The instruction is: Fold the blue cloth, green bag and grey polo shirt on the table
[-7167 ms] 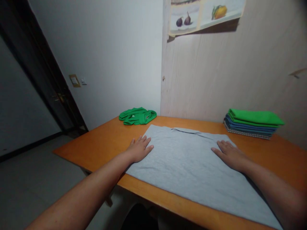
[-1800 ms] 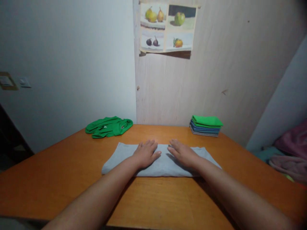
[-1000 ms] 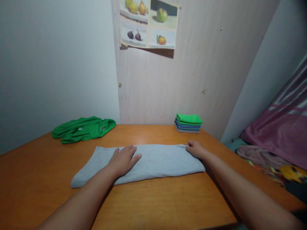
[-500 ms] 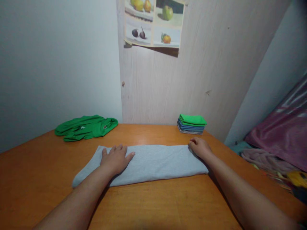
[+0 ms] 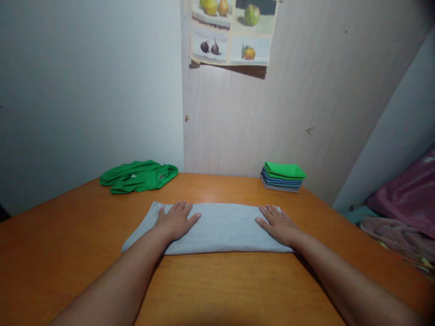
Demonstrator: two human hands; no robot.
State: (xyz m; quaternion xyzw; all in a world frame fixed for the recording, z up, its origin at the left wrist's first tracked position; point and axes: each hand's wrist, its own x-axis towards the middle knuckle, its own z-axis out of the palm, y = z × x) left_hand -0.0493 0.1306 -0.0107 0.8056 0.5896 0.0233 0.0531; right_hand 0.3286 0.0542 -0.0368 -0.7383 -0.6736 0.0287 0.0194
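Note:
A light grey cloth garment (image 5: 224,228), folded into a long flat strip, lies across the middle of the wooden table (image 5: 217,290). My left hand (image 5: 175,222) rests flat on its left part with the fingers spread. On the right end lies my right hand (image 5: 277,225), palm down, fingers stretched out and apart. Neither hand grips the cloth. Some of the fabric is hidden beneath my hands and wrists.
At the back left of the table lies a crumpled green garment (image 5: 139,177). A stack of folded cloths (image 5: 282,177), bright green on top, stands at the back right. Behind is a wall with a fruit picture (image 5: 233,31). Pink fabric (image 5: 404,199) and other items lie beyond the right edge.
My right hand has gone from a pinch at the cloth's far right corner to lying flat on it. The right end looks smoother. The camera view has turned slightly left.

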